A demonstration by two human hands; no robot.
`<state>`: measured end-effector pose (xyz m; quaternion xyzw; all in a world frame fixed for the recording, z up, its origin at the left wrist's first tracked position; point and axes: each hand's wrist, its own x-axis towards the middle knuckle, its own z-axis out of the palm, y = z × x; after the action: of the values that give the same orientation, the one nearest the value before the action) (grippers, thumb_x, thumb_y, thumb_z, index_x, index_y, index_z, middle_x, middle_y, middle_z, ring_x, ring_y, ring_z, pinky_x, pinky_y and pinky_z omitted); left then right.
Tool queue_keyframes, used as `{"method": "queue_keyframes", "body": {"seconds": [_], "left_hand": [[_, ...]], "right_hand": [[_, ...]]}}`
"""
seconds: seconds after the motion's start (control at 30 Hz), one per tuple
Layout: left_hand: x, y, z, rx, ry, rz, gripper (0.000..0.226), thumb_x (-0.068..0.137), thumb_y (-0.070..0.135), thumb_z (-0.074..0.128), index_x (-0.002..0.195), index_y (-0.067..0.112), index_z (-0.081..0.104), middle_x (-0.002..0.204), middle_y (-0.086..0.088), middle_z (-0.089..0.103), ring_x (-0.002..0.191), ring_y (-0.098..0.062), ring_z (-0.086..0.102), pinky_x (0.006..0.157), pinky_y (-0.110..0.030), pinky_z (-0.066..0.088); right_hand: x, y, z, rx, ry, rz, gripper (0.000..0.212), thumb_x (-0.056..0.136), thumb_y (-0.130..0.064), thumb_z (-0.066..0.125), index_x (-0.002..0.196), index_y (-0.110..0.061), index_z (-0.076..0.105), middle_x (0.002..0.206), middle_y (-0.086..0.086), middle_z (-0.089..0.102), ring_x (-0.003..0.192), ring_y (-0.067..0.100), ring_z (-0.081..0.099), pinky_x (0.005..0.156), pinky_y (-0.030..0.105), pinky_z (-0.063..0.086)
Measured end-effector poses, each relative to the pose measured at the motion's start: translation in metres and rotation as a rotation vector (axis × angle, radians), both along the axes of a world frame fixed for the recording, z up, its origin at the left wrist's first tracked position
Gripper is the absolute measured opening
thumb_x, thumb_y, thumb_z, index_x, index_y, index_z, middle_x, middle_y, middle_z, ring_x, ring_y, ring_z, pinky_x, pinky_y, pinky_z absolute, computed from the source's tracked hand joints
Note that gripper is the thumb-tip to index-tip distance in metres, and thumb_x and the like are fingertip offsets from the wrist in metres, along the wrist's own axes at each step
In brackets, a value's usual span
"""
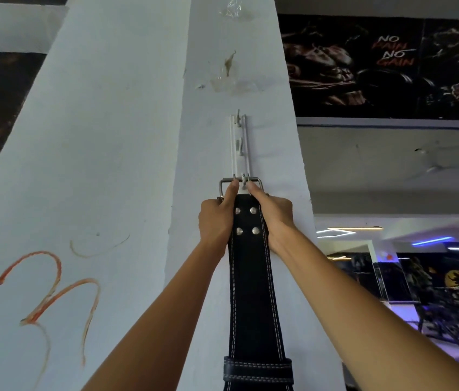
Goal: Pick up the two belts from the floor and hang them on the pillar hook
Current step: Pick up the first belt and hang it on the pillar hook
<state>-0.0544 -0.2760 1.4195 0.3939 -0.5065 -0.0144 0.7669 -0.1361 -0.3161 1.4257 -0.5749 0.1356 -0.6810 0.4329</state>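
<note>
Black stitched leather belt (248,263): silver buckle (240,185) at the white pillar hook rack's (239,145) lowest prong. Left hand (215,221) and right hand (275,218) clamped beside buckle. Risk: frame missing prong, belt dropping.

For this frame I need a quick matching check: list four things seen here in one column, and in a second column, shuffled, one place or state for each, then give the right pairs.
Column one:
1. black belt
2. metal buckle
3. left hand
4. poster

Column two:
A. reads NO PAIN NO GAIN, on the wall to the right
B. hangs down the white pillar between both arms
C. at the lowest hook of the rack
D. grips the belt's left edge near the rivets

Pairs: 1-B, 2-C, 3-D, 4-A
</note>
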Motion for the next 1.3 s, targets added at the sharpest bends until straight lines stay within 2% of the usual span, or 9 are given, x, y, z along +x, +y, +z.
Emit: {"method": "queue_keyframes", "body": {"seconds": [0.2,0.33,0.47,0.6,0.7,0.8,0.93,1.07,1.3], "left_hand": [[0.001,0.008,-0.061,-0.117,-0.137,-0.147,0.020,0.095,0.022,0.051,0.101,0.008,0.064,0.087,-0.005,0.070,0.076,-0.013,0.068,0.073,-0.029,0.057],[0.004,0.019,-0.123,-0.038,-0.156,-0.244,0.019,0.093,0.015,0.055,0.101,0.003,0.067,0.087,-0.008,0.072,0.074,-0.011,0.069,0.069,-0.025,0.058],[-0.002,0.032,-0.194,0.009,-0.182,-0.186,0.016,0.095,0.016,0.051,0.098,0.007,0.065,0.086,-0.001,0.071,0.077,-0.008,0.067,0.071,-0.022,0.054],[-0.015,0.045,-0.259,0.048,-0.066,-0.094,0.022,0.095,0.019,0.052,0.116,0.017,0.057,0.099,-0.002,0.071,0.091,-0.016,0.068,0.082,-0.031,0.055],[-0.018,0.058,-0.301,0.172,0.015,-0.049,0.010,0.093,0.022,0.055,0.098,0.018,0.061,0.094,-0.007,0.071,0.089,-0.024,0.068,0.083,-0.045,0.055],[-0.017,0.080,-0.344,0.410,0.090,-0.031,0.010,0.091,0.028,0.056,0.089,0.020,0.062,0.095,-0.010,0.072,0.088,-0.027,0.069,0.084,-0.048,0.054],[-0.017,0.120,-0.395,0.652,0.092,0.008,0.012,0.090,0.025,0.058,0.086,0.014,0.058,0.087,-0.012,0.069,0.080,-0.026,0.065,0.073,-0.041,0.055],[-0.011,0.164,-0.442,0.790,0.098,-0.017,0.003,0.090,0.013,0.057,0.091,0.011,0.058,0.087,-0.011,0.065,0.068,-0.017,0.060,0.055,-0.023,0.047],[0.007,0.239,-0.540,1.071,0.122,-0.166,0.008,0.091,0.010,0.054,0.091,0.009,0.062,0.082,-0.009,0.066,0.068,-0.019,0.062,0.057,-0.024,0.047]], "right_hand": [[-0.016,0.001,-0.066,-0.291,0.047,0.037,0.023,0.085,-0.015,0.063,0.105,-0.002,0.065,0.104,0.019,0.070,0.092,0.023,0.067,0.086,0.035,0.055],[-0.029,0.007,-0.131,-0.259,0.101,0.102,0.019,0.086,-0.006,0.059,0.104,-0.004,0.065,0.094,0.008,0.071,0.080,0.008,0.069,0.074,0.019,0.056],[-0.038,0.021,-0.208,-0.200,0.094,0.041,0.011,0.085,-0.007,0.060,0.089,-0.015,0.067,0.079,-0.007,0.073,0.076,0.000,0.068,0.070,0.014,0.053],[-0.042,0.035,-0.277,-0.095,0.076,-0.009,0.015,0.084,-0.006,0.062,0.092,-0.018,0.065,0.085,-0.005,0.072,0.075,0.002,0.068,0.068,0.014,0.052],[-0.050,0.045,-0.319,-0.009,0.103,-0.047,0.010,0.083,-0.008,0.064,0.089,-0.017,0.063,0.084,-0.001,0.070,0.071,0.002,0.067,0.066,0.015,0.053],[-0.065,0.053,-0.359,0.071,0.187,-0.084,0.008,0.084,-0.005,0.063,0.087,-0.012,0.060,0.083,0.003,0.067,0.068,-0.003,0.065,0.068,0.018,0.052],[-0.083,0.079,-0.421,0.249,0.316,-0.126,0.019,0.084,-0.007,0.063,0.101,0.002,0.058,0.099,0.017,0.065,0.086,0.019,0.060,0.079,0.029,0.050],[-0.089,0.130,-0.468,0.334,0.296,-0.334,0.036,0.084,-0.014,0.065,0.114,0.001,0.054,0.119,0.017,0.059,0.109,0.022,0.053,0.097,0.036,0.043],[-0.067,0.227,-0.551,0.437,0.396,-0.283,0.022,0.087,-0.020,0.060,0.103,-0.004,0.060,0.098,0.001,0.063,0.095,0.017,0.058,0.083,0.027,0.047]]}}
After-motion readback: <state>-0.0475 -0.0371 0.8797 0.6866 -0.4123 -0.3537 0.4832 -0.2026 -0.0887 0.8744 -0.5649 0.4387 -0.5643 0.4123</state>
